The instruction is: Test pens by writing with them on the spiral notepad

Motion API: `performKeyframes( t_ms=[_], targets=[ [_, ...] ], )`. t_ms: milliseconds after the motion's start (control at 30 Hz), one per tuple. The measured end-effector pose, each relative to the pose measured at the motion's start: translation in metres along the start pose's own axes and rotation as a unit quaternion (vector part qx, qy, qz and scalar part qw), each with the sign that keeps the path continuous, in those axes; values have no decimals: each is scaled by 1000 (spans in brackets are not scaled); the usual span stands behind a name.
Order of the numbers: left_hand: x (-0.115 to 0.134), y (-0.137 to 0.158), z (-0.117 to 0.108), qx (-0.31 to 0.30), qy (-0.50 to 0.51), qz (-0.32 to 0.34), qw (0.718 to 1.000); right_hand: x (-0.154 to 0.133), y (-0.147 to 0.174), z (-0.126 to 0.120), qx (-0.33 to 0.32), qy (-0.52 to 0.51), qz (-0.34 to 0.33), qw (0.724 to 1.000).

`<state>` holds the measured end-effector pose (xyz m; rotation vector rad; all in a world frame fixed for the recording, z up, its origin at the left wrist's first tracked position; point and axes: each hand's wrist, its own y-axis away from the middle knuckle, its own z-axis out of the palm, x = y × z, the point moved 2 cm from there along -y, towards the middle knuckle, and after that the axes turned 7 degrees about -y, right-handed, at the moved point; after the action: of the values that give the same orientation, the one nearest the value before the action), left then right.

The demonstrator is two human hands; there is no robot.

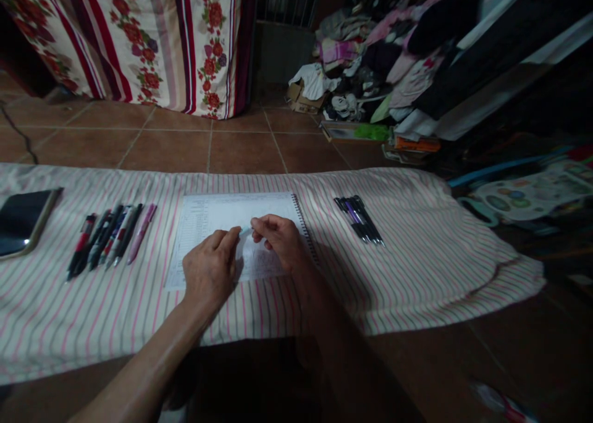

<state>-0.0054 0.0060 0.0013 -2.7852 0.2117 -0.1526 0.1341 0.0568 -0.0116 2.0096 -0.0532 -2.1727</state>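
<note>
Over a spiral notebook (273,204) with a printed, written page, both my hands meet at their fingertips. A short, thin pale-blue object (245,230), perhaps part of a pen, shows between them; most of it is hidden by fingers. My left hand (210,265) is closed, thumb and forefinger on its left end. My right hand (278,234) pinches the other end. Left of the notebook lies a row of several pens (111,234), among them a pink pen (142,233). A smaller group of pens (360,219), dark with one purple, lies to the right.
A striped cloth (417,244) covers the long table. At its left end rests a dark-screened phone (23,219). Beyond are a tiled floor (180,145), a flowered curtain (162,46) and a heap of clothes (370,58). A plastic item with coloured circles (528,191) stands at the right.
</note>
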Motion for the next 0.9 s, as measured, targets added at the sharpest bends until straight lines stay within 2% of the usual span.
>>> performKeyframes(
  t_ms=[133, 300, 400, 600, 733, 900],
  targets=[
    [2, 0, 0, -16, 2, 10, 1000, -2, 0, -3, 3, 14, -8, 1000],
    [3, -3, 1, -74, 30, -38, 996, 4, -3, -2, 16, 7, -31, 999],
    [4, -5, 1, -86, 43, -50, 994, 7, -5, -1, 16, -5, -39, 999],
    [4, -4, 0, -55, 22, -41, 997, 0, 1, 0, -11, 19, -11, 1000],
    [4, -3, 1, -23, 11, -13, 1000, 0, 0, 0, -8, 53, -19, 998],
    [7, -4, 3, -50, 17, -26, 998, 2, -3, -1, 5, 46, -26, 999]
  ],
)
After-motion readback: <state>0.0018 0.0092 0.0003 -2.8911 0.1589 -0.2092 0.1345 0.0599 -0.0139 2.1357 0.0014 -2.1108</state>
